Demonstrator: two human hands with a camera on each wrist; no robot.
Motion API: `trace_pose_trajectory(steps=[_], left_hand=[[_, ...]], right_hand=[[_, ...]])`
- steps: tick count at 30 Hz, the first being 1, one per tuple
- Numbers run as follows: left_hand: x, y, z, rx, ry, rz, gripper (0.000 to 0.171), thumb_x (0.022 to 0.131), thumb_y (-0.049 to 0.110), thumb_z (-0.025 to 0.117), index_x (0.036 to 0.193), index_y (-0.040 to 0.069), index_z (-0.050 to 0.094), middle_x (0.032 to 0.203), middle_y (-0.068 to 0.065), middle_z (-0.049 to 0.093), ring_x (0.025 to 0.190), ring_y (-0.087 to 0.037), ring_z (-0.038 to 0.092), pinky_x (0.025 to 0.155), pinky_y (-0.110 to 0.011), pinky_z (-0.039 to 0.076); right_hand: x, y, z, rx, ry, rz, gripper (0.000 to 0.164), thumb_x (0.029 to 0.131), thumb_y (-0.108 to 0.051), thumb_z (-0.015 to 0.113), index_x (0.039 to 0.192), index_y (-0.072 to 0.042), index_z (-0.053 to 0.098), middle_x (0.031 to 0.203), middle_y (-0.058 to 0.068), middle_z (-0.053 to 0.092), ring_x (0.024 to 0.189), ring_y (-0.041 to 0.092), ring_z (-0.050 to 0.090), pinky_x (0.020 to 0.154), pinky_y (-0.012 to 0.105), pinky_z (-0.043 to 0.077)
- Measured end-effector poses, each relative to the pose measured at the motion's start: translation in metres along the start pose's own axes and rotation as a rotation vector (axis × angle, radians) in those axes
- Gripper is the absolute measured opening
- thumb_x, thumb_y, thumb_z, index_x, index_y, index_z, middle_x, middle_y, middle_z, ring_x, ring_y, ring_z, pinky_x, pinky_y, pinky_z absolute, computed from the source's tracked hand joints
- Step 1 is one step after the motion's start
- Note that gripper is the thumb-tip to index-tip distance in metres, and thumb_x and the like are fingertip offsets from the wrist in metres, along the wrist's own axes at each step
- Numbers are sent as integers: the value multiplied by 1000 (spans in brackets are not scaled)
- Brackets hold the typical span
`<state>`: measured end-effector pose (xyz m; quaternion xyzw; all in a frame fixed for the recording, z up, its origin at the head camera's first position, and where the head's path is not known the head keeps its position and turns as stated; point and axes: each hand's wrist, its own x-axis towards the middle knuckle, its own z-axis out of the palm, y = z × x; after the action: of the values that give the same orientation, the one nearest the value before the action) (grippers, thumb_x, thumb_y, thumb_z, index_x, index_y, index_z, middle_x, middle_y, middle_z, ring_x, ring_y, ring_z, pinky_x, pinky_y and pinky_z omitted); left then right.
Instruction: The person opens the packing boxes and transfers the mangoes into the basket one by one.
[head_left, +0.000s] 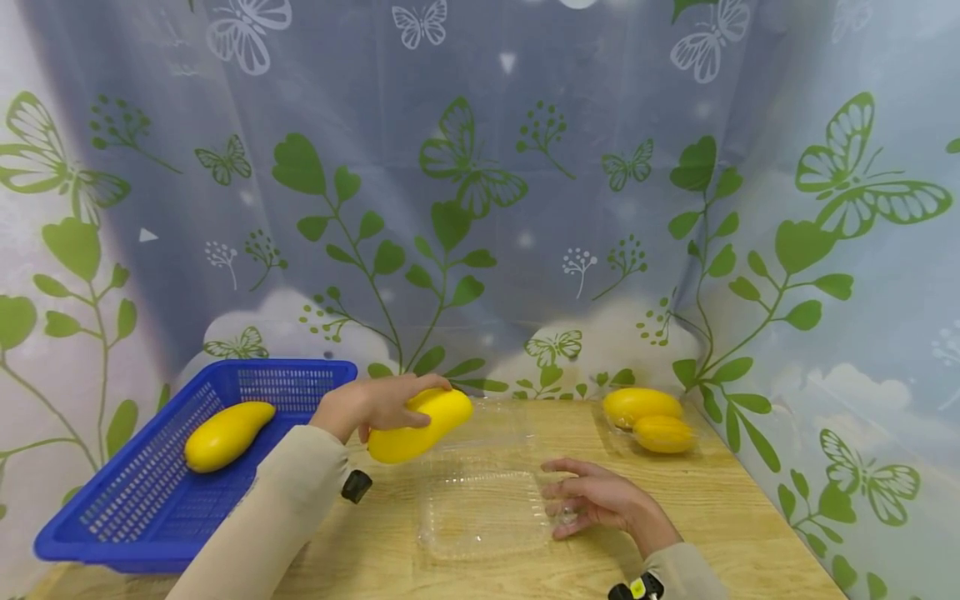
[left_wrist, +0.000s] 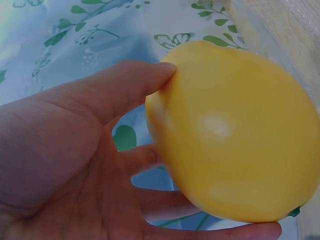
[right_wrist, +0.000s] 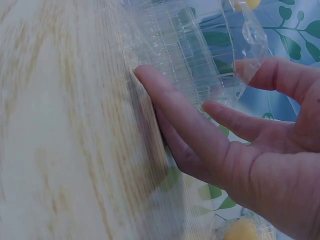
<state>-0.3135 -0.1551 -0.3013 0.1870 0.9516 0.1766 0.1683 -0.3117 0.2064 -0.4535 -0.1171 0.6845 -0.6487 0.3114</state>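
My left hand grips a yellow mango, raised over the far left part of the clear plastic clamshell box. In the left wrist view the thumb lies on one side of the mango and the fingers spread along the other; a small green stem tip shows. The box lies unfolded on the table, its lid to the back. At its right edge is my right hand, fingers loosely extended. In the right wrist view those fingertips touch or nearly touch the box's side wall.
A blue slotted basket stands at the left with another mango inside. Two yellow fruits in clear packaging sit at the back right. Behind the wooden table hangs a patterned curtain.
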Motion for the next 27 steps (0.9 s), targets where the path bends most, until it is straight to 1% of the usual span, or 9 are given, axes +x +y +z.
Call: trace_pose_trajectory(steps=[5,11,18,21,27], left_hand=[[1,-2,1,13,-2,-9,57,106,31,59,157,40,35,157,-13,40,102,-34,65,53,-40,62],[1,-5,3,15,-1,-30,57,106,31,59,157,41,35,163,-12,36,107,-37,65,52,-39,61],[-3,-10,1,-18,0,-31,57,106,30,59,156,43,35,168,-10,29,115,-40,61,53,-41,61],[-5,-14,0,-25,-2,-26,57,106,30,59,156,43,35,170,-10,27,116,-40,61,52,-42,61],[-8,-20,-1,-16,5,-21,57,106,31,59,157,43,34,169,-12,28,111,-38,64,50,-41,60]], right_hand=[[1,1,0,5,7,0,67,104,-10,53,160,5,19,151,40,41,112,29,69,83,50,65],[0,-1,0,8,7,0,67,104,-10,52,160,5,19,150,40,42,109,28,70,83,51,65],[0,-1,1,1,8,0,67,104,-10,53,160,5,19,151,41,40,109,28,69,84,51,64],[0,-1,1,-2,9,2,67,104,-11,53,160,5,19,151,40,40,109,28,69,84,51,64],[0,-1,1,-4,10,2,67,104,-11,53,160,5,19,151,40,40,110,29,69,84,51,64]])
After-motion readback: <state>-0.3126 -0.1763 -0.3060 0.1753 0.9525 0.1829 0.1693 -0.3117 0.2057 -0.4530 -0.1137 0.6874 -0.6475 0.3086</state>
